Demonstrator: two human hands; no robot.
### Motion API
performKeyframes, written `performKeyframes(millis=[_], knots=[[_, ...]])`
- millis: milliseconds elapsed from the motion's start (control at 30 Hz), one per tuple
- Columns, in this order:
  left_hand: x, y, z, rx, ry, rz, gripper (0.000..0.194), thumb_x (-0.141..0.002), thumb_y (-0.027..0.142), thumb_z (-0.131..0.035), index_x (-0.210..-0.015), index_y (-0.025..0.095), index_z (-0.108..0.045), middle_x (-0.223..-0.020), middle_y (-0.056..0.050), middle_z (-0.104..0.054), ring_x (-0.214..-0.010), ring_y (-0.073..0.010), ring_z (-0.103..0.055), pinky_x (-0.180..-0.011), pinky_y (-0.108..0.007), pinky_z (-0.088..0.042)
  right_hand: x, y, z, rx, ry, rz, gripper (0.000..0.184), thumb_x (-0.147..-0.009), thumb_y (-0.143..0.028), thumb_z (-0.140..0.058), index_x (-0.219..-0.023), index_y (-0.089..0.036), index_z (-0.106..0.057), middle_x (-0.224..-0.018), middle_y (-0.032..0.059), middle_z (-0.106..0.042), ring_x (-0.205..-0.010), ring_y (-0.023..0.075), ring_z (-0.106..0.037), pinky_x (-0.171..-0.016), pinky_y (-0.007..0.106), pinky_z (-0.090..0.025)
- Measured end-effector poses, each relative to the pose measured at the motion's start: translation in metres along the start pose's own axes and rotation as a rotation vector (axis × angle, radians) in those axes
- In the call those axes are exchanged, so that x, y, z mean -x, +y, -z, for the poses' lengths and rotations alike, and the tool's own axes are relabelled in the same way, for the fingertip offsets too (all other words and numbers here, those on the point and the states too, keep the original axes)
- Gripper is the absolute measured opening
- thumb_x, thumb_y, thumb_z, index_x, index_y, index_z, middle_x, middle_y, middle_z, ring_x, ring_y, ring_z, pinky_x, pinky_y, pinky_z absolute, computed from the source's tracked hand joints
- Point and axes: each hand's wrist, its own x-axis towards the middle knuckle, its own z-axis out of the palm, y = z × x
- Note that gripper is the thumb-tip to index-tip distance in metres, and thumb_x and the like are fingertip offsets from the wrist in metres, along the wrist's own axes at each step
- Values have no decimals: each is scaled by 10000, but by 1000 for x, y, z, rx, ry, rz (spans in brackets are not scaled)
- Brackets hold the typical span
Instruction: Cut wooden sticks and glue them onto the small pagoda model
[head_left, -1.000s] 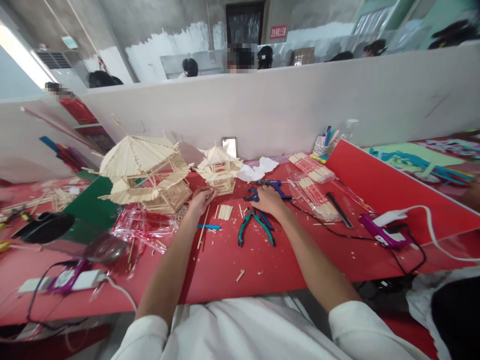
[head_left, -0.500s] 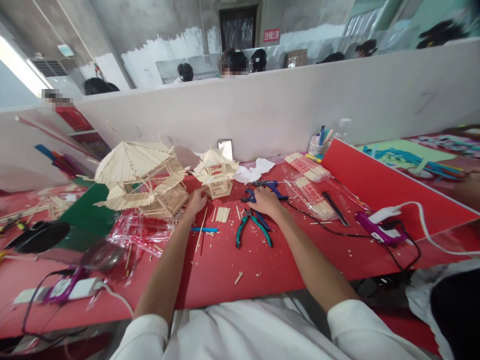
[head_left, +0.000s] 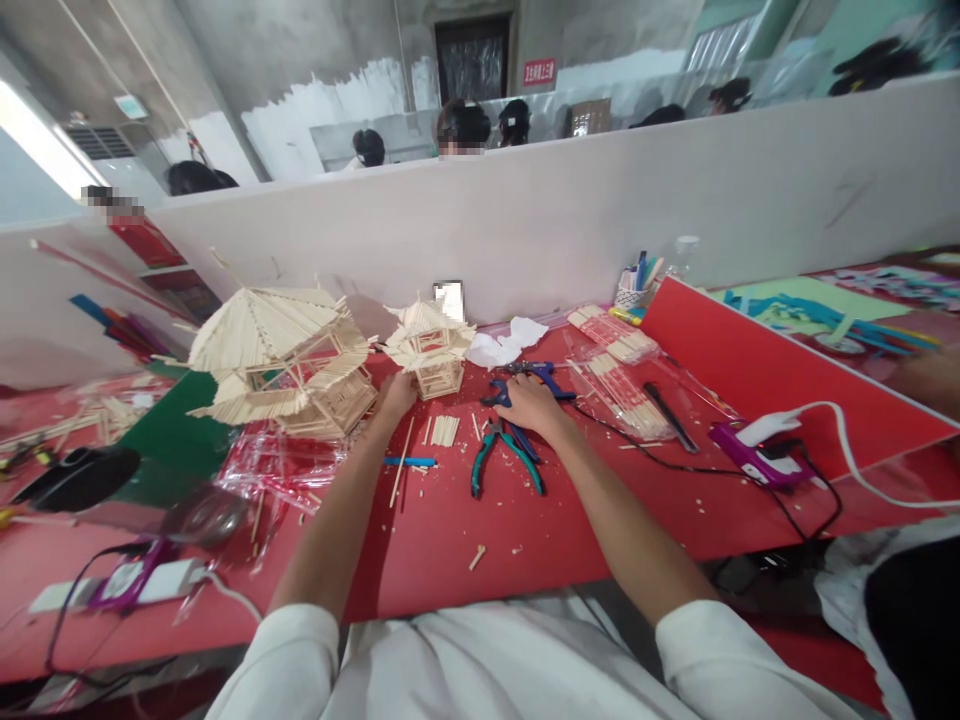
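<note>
The small stick house (head_left: 429, 345) stands upright just right of and beyond the left hand's fingers. It is built of pale wooden sticks, with a peaked roof, a second flaring roof below and open latticed sides. The left hand (head_left: 397, 394) has its fingertips mostly hidden; I cannot tell how wide they are, or whether they grip anything. A bigger stick house (head_left: 274, 330) of like shape sits to the left of those fingers. The right hand (head_left: 529, 402) lies over a blue tool (head_left: 556, 384), fingers bent; how firmly they hold it, I cannot tell. Right of these fingers are clear packets (head_left: 628, 397) full of sticks. Farther off, beyond the packets, a mesh cup (head_left: 628, 298) holds pens (head_left: 642, 270).
</note>
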Motion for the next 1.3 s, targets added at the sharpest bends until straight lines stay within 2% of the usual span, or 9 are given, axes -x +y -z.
performKeyframes(millis=[233,367,533,733,867,933,1100,1233,1300], knots=[[-4,6,-10,59,213,108,163,-785,131,-618,-838,149,-770,-863,-166,-745,-988,-334,-691,-856,-351,-480,-1,2,-2,-5,15,21,499,-912,-440,-545,-1259,-82,-574,-1313,233,-542,-1249,380,-486,-988,461,-427],[-3,12,-8,19,208,105,152,-756,125,-637,-813,185,-764,-853,-160,-743,-1029,-333,-681,-900,-354,-484,-1,3,-2,-6,14,19,489,-913,-441,-549,-1254,-92,-576,-1317,234,-541,-1250,373,-483,-987,450,-425],[-1,20,-4,-12,169,123,142,-792,150,-615,-851,129,-744,-910,-236,-733,-1005,-371,-677,-908,-417,-473,-2,3,-3,-15,4,14,495,-912,-449,-560,-1255,-93,-575,-1317,237,-539,-1254,371,-482,-985,446,-422],[31,27,14,-46,243,93,272,-856,161,-576,-1120,131,-630,-966,-200,-723,-930,-319,-690,-853,-364,-478,0,2,-2,-17,60,0,471,-912,-461,-570,-1220,-106,-596,-1294,223,-563,-1241,371,-493,-983,454,-419],[59,31,27,-14,273,88,170,-843,155,-593,-1010,175,-612,-890,-116,-702,-862,-260,-674,-820,-327,-481,1,-4,7,-92,208,69,345,-937,-374,-550,-1182,-141,-619,-1219,183,-635,-1155,315,-567,-972,407,-427],[67,35,29,61,276,3,158,-862,155,-560,-1009,175,-613,-967,-117,-694,-933,-250,-659,-862,-333,-483,3,-11,11,-240,257,166,276,-951,-315,-529,-1167,-170,-623,-1141,131,-684,-1063,249,-624,-939,347,-446],[75,59,18,371,128,-222,221,-868,135,-493,-1027,160,-645,-1001,-103,-679,-986,-223,-633,-910,-333,-484,13,-37,12,-651,245,379,204,-930,-279,-565,-1092,-196,-657,-994,59,-741,-899,184,-686,-848,295,-496],[82,80,4,658,-79,-211,170,-894,219,-509,-998,161,-630,-788,-40,-634,-622,-140,-559,-616,-253,-472,18,-53,5,-873,222,460,190,-922,-311,-596,-1044,-198,-689,-1010,66,-755,-911,189,-703,-834,295,-510],[84,84,0,759,-118,-194,152,-895,278,-545,-978,165,-602,-799,-30,-614,-539,-105,-496,-519,-231,-417,18,-57,1,-911,235,439,198,-902,-352,-631,-996,-192,-702,-971,70,-760,-878,196,-705,-803,294,-512]])
